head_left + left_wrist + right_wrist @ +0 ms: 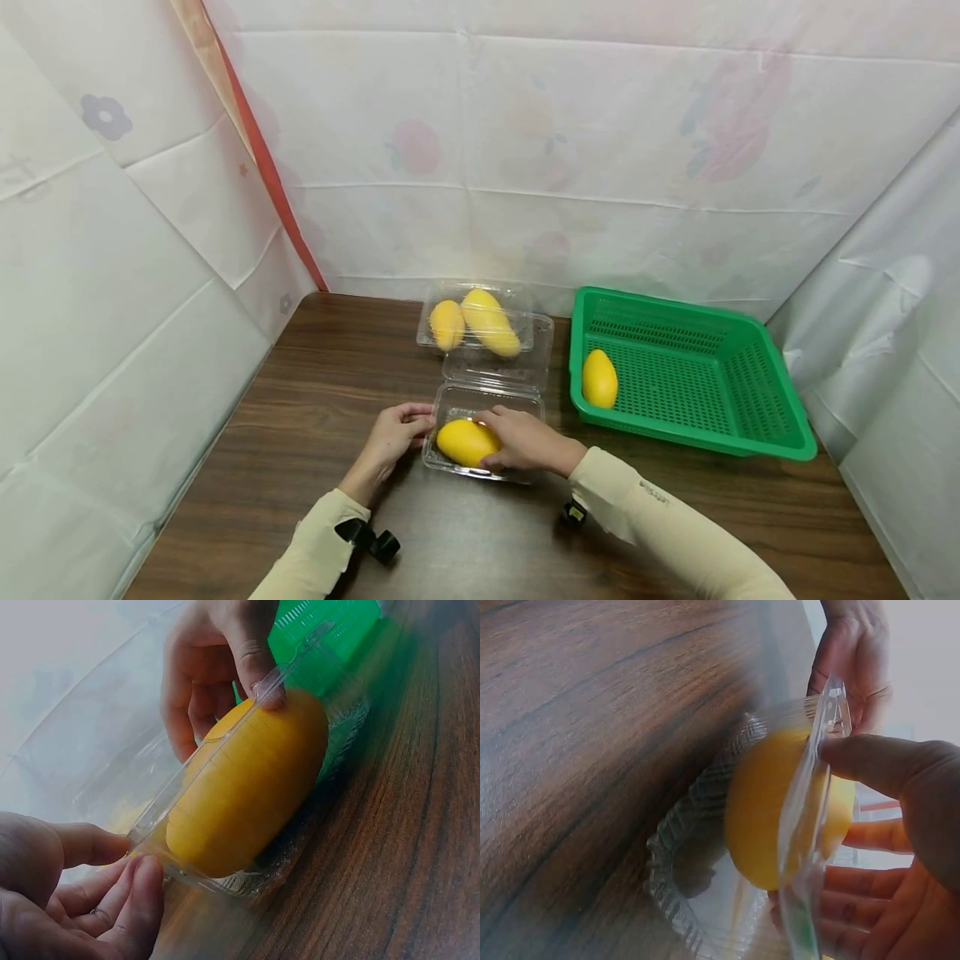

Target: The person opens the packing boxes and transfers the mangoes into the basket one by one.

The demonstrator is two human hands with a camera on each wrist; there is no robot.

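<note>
A yellow mango (467, 442) lies in the base of a hinged clear plastic clamshell box (487, 398), whose lid is folded back. My right hand (522, 440) holds this mango from the right, thumb on the near side and fingers over the far side. In the left wrist view, the right thumb (259, 664) presses on the mango's upper end, behind the clear wall. My left hand (394, 435) pinches the box's left rim between thumb and fingers, as the left wrist view shows close up.
Behind the open lid, another clear box (422, 333) contains two mangoes (487, 321). On the right stands a green plastic basket (780, 392) with one mango (600, 379) at its left side. Printed white sheets (600, 125) enclose the brown wooden table (300, 417) at the back and sides.
</note>
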